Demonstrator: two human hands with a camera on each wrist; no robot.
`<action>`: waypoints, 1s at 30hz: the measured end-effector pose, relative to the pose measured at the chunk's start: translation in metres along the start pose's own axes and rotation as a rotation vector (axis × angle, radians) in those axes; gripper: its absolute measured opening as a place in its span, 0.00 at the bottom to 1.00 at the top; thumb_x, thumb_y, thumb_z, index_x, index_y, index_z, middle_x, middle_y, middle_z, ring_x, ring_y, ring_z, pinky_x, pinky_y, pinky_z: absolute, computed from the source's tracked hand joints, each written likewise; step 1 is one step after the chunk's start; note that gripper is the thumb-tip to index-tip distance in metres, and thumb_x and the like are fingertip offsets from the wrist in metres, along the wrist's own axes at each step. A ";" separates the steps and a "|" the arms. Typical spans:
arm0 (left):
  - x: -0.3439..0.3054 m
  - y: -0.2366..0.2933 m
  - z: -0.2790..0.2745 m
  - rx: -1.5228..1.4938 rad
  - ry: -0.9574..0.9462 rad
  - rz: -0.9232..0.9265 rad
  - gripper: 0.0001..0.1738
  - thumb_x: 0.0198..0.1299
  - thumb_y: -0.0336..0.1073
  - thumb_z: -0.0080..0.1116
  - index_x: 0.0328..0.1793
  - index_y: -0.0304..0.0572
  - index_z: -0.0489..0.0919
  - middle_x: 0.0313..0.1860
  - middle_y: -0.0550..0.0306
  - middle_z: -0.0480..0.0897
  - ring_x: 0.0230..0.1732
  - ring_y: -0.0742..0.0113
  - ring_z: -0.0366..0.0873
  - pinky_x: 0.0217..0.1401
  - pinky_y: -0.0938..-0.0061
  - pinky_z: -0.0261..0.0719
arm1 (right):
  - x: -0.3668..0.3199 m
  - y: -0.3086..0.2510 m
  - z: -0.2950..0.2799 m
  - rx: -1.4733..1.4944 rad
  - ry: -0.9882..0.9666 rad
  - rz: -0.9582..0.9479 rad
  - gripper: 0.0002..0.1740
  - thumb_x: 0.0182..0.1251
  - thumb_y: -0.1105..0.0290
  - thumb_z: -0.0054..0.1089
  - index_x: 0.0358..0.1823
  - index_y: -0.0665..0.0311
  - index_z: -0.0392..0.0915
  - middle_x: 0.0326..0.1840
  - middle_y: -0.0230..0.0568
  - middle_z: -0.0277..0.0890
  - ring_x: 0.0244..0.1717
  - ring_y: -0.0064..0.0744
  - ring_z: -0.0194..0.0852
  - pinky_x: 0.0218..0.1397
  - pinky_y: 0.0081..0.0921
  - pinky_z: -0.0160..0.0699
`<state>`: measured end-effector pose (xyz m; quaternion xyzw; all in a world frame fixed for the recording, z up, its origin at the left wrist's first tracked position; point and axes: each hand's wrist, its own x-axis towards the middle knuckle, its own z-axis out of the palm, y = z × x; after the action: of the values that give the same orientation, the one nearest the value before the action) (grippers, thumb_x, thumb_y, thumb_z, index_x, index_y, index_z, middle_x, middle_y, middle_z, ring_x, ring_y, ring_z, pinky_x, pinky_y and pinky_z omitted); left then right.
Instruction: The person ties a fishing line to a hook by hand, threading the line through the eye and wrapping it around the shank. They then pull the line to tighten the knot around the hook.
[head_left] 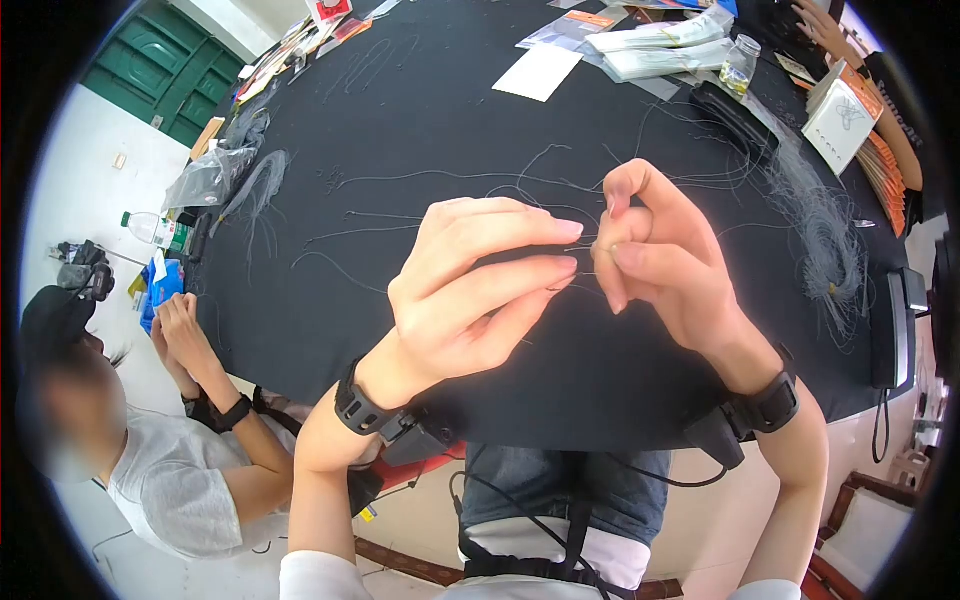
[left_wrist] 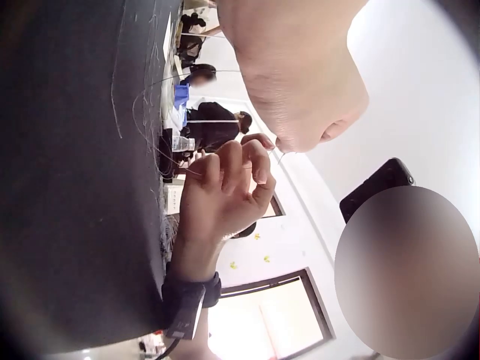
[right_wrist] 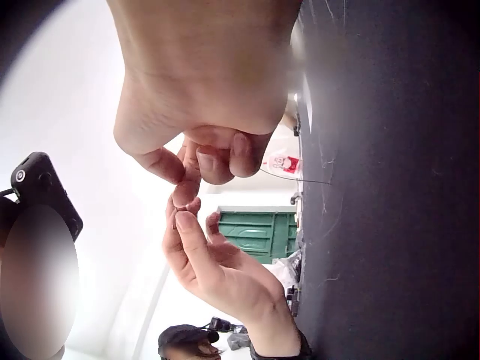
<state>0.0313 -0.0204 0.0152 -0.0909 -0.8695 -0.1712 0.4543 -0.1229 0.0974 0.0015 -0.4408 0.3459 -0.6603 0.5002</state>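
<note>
Both hands meet above the black-covered table (head_left: 480,120), their fingertips a short gap apart. My left hand (head_left: 470,285) pinches a thin grey cord between thumb and fingertips. Facing it, my right hand (head_left: 670,260) pinches the cord between thumb and index finger, its other fingers curled. A thin strand (right_wrist: 292,178) trails from the right hand toward the table in the right wrist view. In the left wrist view the right hand (left_wrist: 225,187) shows its curled fingers, and the cord's pinched part is mostly hidden by fingers.
Loose cord lengths (head_left: 430,178) lie beyond the hands. A large cord bundle (head_left: 825,230) is at the right, near a black pouch (head_left: 735,120); a smaller bundle (head_left: 265,185) lies left. White packets (head_left: 660,50) and a glass jar (head_left: 740,65) stand behind. Another person (head_left: 180,450) sits at the left.
</note>
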 end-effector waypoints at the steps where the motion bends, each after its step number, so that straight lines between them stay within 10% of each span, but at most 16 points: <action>1: 0.000 -0.001 0.000 0.002 -0.002 0.001 0.12 0.37 0.20 0.62 0.32 0.37 0.80 0.40 0.50 0.80 0.42 0.56 0.77 0.44 0.70 0.74 | 0.000 -0.001 0.000 -0.001 -0.006 -0.002 0.13 0.60 0.70 0.48 0.45 0.62 0.61 0.22 0.36 0.72 0.18 0.12 0.53 0.22 0.12 0.49; 30: -0.003 -0.003 0.002 -0.039 -0.015 -0.009 0.13 0.36 0.17 0.61 0.32 0.36 0.80 0.36 0.51 0.79 0.37 0.60 0.76 0.39 0.72 0.73 | 0.001 -0.001 -0.002 -0.032 -0.022 0.026 0.12 0.60 0.70 0.48 0.44 0.63 0.62 0.23 0.35 0.71 0.19 0.12 0.56 0.22 0.12 0.50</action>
<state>0.0301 -0.0227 0.0112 -0.0970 -0.8697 -0.1893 0.4454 -0.1250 0.0971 0.0023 -0.4515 0.3562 -0.6432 0.5055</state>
